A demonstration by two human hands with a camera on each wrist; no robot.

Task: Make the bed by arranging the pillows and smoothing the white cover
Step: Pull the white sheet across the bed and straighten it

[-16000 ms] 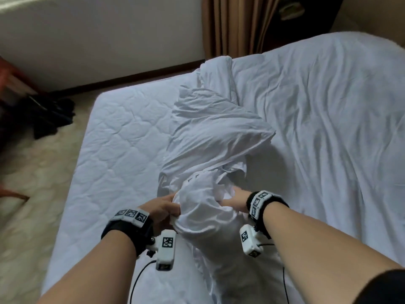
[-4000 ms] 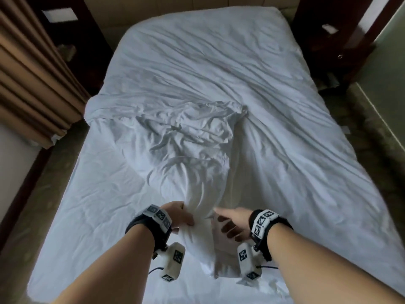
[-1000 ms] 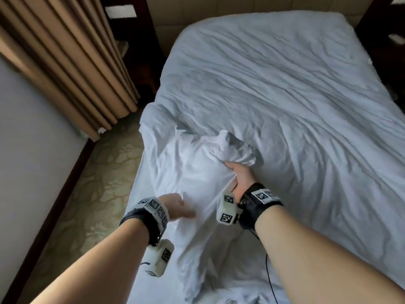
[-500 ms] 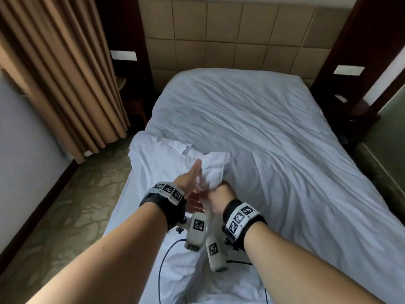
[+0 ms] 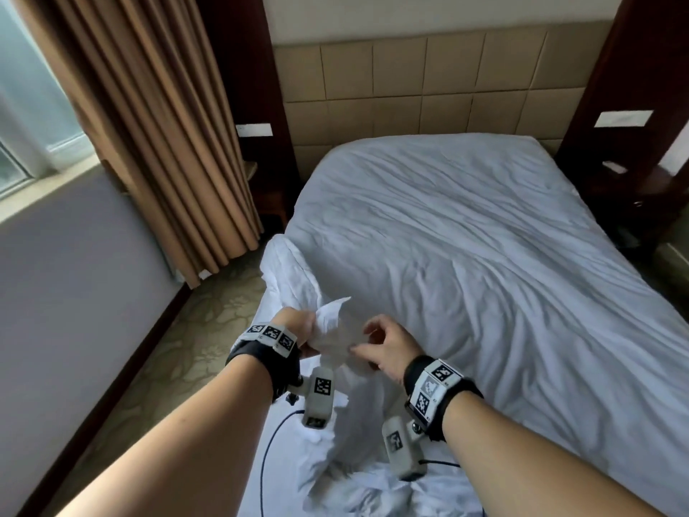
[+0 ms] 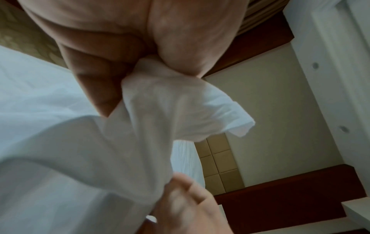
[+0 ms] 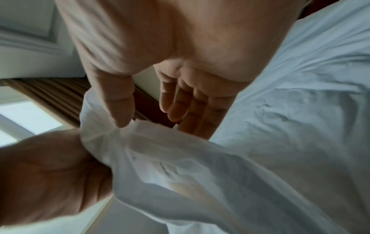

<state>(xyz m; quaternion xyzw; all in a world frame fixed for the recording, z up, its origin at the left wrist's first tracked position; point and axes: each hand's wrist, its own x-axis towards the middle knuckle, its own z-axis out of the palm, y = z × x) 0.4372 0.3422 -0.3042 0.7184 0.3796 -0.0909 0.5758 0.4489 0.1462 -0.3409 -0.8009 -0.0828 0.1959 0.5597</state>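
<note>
Left hand [image 5: 296, 332]: fingers and thumb curled round a bunched corner of the white cover [image 5: 332, 322], raised clear of the bed [image 5: 466, 255]; grip confirmed in the left wrist view, cloth pinched between thumb and fingers [image 6: 96, 88].
Right hand [image 5: 384, 343]: just beside the raised corner, fingers loosely bent and spread, thumb tip [image 7: 122, 117] at the cloth edge; no closed grip visible; slight motion blur.
White cover: corner lifted above the near left part of the bed, remainder trailing down in folds to a rumpled heap at the near edge; far portion spread over the bed up to the headboard [image 5: 428, 80], creased throughout.
Pillows: none seen on the bed.
Curtain [image 5: 156, 117]: brown, hanging left of the bed, beside the window.
Floor [image 5: 194, 348]: patterned carpet left of the bed.
Wrist bands: marker-tagged, camera units hanging beneath both wrists.
</note>
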